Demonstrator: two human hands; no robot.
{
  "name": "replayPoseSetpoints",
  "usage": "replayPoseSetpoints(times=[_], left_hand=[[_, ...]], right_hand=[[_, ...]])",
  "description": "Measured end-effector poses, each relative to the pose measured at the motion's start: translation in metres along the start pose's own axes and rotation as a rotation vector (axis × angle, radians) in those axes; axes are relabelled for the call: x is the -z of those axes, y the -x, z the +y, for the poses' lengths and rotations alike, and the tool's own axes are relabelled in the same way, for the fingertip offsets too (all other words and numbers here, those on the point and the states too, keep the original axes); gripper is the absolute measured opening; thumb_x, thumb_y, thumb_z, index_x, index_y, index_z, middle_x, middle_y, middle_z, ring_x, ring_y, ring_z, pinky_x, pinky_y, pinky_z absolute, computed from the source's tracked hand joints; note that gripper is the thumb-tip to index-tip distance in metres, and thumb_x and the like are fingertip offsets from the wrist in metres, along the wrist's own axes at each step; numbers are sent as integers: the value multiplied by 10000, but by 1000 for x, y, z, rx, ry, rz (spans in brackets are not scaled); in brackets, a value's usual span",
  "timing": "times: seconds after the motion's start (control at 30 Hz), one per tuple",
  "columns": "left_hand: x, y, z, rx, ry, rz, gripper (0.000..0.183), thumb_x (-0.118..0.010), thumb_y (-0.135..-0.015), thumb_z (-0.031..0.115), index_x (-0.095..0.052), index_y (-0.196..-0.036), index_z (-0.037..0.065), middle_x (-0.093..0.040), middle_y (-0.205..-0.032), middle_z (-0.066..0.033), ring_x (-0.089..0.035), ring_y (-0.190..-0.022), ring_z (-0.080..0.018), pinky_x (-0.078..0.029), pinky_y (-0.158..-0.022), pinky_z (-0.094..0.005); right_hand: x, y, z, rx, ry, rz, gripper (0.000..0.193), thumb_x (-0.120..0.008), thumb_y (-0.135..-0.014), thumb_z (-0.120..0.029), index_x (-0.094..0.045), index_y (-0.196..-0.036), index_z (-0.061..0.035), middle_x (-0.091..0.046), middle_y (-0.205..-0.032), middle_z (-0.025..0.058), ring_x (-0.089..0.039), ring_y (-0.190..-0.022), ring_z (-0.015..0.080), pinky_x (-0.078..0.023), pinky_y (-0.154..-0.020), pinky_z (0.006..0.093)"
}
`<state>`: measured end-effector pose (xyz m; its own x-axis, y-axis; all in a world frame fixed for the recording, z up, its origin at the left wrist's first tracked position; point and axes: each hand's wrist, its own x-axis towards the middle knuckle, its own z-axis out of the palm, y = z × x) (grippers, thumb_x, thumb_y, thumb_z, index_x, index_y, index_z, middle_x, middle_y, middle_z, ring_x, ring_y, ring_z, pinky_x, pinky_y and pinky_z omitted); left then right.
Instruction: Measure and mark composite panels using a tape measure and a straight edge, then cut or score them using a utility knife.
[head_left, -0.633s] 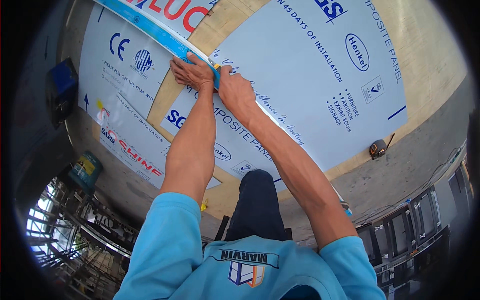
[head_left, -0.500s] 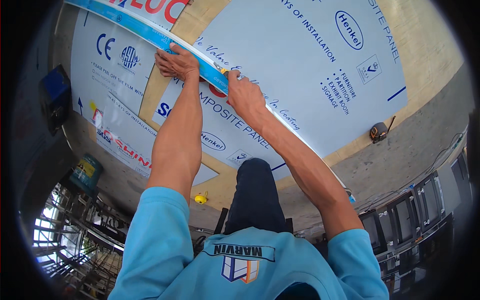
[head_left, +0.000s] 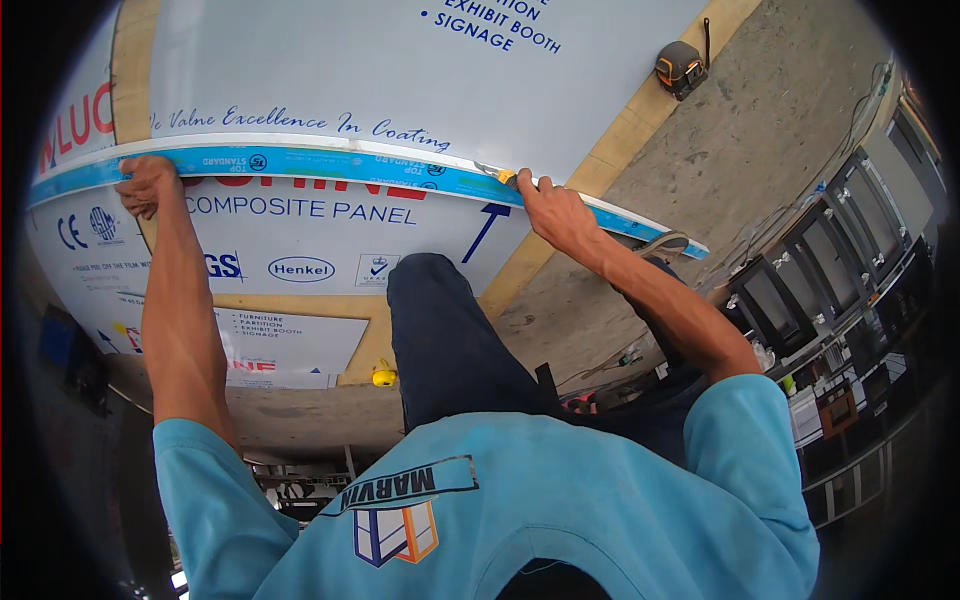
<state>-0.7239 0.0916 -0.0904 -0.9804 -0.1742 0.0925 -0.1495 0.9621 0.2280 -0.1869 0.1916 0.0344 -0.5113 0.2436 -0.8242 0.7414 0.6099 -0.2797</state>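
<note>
A long straight strip (head_left: 310, 162), blue-filmed with a white edge, lies across the printed grey-white composite panels. My left hand (head_left: 150, 187) is closed over its left part, fingers curled and pressing it against the sheet below. Farther right, my right hand (head_left: 558, 215) grips a utility knife (head_left: 507, 178) with a yellow part near the blade. The blade points left and lies along the strip's far white edge, by the big panel (head_left: 400, 80). Much of the knife's handle is hidden in my fingers.
Beneath the panels is a wooden board (head_left: 610, 150). An orange-and-black tape measure (head_left: 681, 70) rests near its right edge. Close to my knee (head_left: 430, 300) is a small yellow object (head_left: 383, 373). The strip's right end overhangs the concrete floor (head_left: 740, 110); dark framed doors (head_left: 780, 305) stand farther right.
My right hand has slid the knife rightward along the strip, away from my left hand. The left hand stays on the strip near the gap between panels. The whole view has turned.
</note>
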Motion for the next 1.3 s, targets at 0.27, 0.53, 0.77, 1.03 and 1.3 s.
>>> replayPoseSetpoints(times=[0.27,0.53,0.77,1.03,1.3], left_hand=[[-24,-15,-10,19,-16,51,585,-336,-867,486,-542,-1148,16,-443,-1248,-206,-372,-1155,-328,-290,-955,-461],[9,0,1,1,84,41,629,-324,-899,512,-460,-1261,16,-441,-1291,-209,-396,-1196,-387,-277,-999,-518],[8,20,11,0,157,-1,625,-326,-922,512,-419,-1329,47,-386,-1347,-209,-363,-1232,-369,-256,-990,-525],[13,13,5,-13,125,14,606,-307,-938,481,-387,-1321,18,-346,-1378,-226,-315,-1280,-375,-223,-1027,-512],[13,25,21,25,112,-121,615,-283,-955,454,-330,-1360,-7,-294,-1395,-259,-256,-1318,-370,-198,-1051,-508]], right_hand=[[-47,88,125,-136,131,-112,322,-449,-862,-67,-406,-1163,40,-606,-827,268,-645,-647,381,-528,-534,429],[74,-13,-25,-67,34,-117,171,-449,-897,-136,-436,-1007,-6,-613,-720,248,-612,-645,407,-485,-563,474],[153,-207,-259,366,-236,318,181,-456,-918,-160,-446,-949,18,-604,-681,213,-621,-576,374,-502,-526,447],[163,-251,-313,366,-186,230,213,-493,-865,-127,-458,-967,57,-627,-723,243,-651,-629,370,-531,-554,430],[164,-242,-321,182,-64,248,319,-535,-861,-147,-454,-1055,93,-657,-789,229,-690,-702,331,-575,-576,407]])
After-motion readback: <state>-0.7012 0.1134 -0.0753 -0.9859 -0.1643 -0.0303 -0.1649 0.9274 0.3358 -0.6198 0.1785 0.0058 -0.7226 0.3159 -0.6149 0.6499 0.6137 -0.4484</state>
